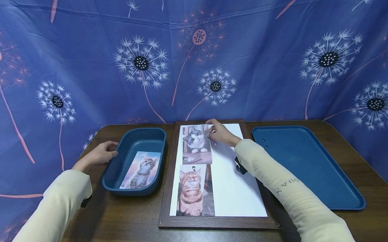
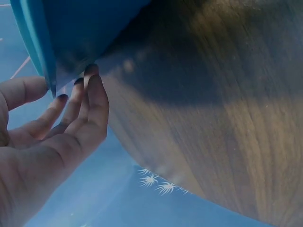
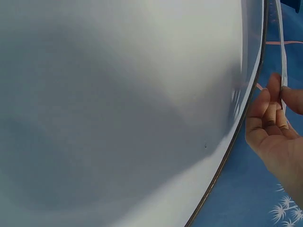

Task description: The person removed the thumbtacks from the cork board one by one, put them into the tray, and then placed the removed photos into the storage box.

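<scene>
My right hand [image 1: 221, 132] pinches the right edge of a photo of a grey-and-white cat [image 1: 195, 140], which overlaps the upper left of a white board [image 1: 237, 191] in a dark wooden frame [image 1: 218, 224]. From the right wrist view, thumb and fingers [image 3: 270, 106] meet on the thin sheet [image 3: 283, 61]. Below it on the board is an orange cat photo [image 1: 191, 197] with a small dark pin [image 1: 194, 168] at its top. My left hand [image 1: 99, 154] holds the left rim of a blue basin [image 2: 49, 56], thumb and fingers on either side. A kitten photo [image 1: 142, 170] lies inside.
At the right, a flat blue tray [image 1: 308, 166] holds several tiny dark pieces [image 1: 264, 143] near its far left corner. All stand on a brown wooden table [image 1: 127, 225]. Close behind it hangs a blue dandelion-print cloth [image 1: 263, 78].
</scene>
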Motion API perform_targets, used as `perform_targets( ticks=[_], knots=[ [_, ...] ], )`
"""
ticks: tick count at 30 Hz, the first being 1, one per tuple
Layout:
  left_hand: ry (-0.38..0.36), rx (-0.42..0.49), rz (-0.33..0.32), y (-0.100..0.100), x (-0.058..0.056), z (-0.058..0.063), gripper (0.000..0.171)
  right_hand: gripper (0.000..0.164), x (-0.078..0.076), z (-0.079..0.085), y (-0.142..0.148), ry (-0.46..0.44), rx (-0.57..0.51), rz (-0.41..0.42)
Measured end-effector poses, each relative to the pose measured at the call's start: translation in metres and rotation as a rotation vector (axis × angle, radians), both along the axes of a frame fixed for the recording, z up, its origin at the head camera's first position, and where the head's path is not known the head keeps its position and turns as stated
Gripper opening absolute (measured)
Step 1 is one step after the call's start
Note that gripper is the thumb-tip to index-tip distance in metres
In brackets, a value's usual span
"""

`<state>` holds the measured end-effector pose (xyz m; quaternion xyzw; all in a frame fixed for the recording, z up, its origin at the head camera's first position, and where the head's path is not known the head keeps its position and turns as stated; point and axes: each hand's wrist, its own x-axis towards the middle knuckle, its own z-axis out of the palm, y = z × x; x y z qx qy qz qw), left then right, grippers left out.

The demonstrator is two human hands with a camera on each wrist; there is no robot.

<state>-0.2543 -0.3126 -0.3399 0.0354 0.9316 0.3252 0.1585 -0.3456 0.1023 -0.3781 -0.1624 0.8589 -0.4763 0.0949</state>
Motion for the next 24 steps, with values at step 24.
perform_targets(
  ticks=[24],
  knots=[
    [-0.061,0.112,0.071,-0.0022,0.0004,-0.0092,0.052,0.057,0.0015,0.002,-0.0063,-0.006,-0.167,-0.024]
  ],
)
